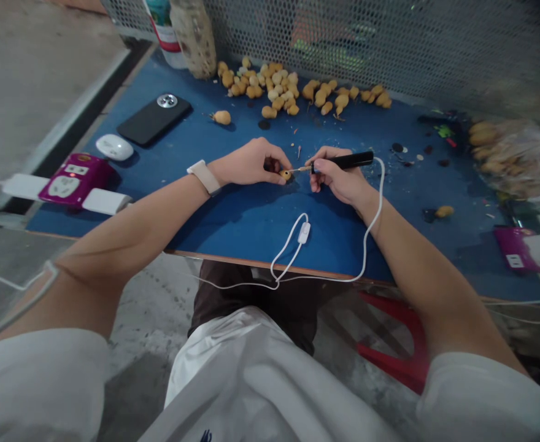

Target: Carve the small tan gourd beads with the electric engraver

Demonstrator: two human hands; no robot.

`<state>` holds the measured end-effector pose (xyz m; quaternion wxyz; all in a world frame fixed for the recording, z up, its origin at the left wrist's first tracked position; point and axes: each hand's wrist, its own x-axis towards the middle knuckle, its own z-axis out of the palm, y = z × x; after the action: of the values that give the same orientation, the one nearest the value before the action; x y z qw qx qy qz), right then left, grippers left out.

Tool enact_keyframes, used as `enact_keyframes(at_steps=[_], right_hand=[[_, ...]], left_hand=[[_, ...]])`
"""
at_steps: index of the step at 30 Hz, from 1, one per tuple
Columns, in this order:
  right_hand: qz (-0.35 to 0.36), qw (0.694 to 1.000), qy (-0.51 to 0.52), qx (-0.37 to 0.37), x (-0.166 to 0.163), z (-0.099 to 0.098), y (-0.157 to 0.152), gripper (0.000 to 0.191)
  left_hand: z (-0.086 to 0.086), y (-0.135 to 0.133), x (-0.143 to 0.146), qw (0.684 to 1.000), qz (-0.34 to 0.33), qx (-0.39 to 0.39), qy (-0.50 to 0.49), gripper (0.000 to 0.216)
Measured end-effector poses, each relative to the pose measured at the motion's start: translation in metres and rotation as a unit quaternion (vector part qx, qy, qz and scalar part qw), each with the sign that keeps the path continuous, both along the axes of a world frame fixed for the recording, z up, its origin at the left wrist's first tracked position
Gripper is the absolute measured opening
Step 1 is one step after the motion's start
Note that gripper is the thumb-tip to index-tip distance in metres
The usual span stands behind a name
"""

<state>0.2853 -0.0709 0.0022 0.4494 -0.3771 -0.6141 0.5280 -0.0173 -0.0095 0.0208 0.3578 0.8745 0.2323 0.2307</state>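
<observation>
One small gourd [286,176], 6 o'clock of gourd pile [277,79] on tabletop [233,227] | left hand [251,161] pinches it from 9 o'clock | right hand [341,179] grips corded pen tool [350,160], 3 o'clock, tip [301,169] touching or near | likely step: tool work on gourd | next seemingly needs steady gourd, light tip

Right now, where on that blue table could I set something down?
Bare tabletop shows between the phone and the white wristband, and between the left hand and the white cord switch. Small gourds crowd the back along the mesh; a plastic bag crowds the right end.
</observation>
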Motion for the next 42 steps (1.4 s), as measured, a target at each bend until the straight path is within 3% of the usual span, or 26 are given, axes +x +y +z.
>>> enact_keyframes(at_steps=[13,42], right_hand=[[-0.009,1.000,-0.015,-0.006,-0.0022,0.0049,-0.0022,0.057],[-0.012,1.000,-0.022,-0.003,-0.0031,0.0056,-0.0037,0.064]], left_hand=[[-0.0008,0.0005,0.0002,1.000,0.008,-0.006,0.005,0.031],[-0.0004,-0.0023,0.0019,1.000,0.015,-0.018,-0.007,0.030]])
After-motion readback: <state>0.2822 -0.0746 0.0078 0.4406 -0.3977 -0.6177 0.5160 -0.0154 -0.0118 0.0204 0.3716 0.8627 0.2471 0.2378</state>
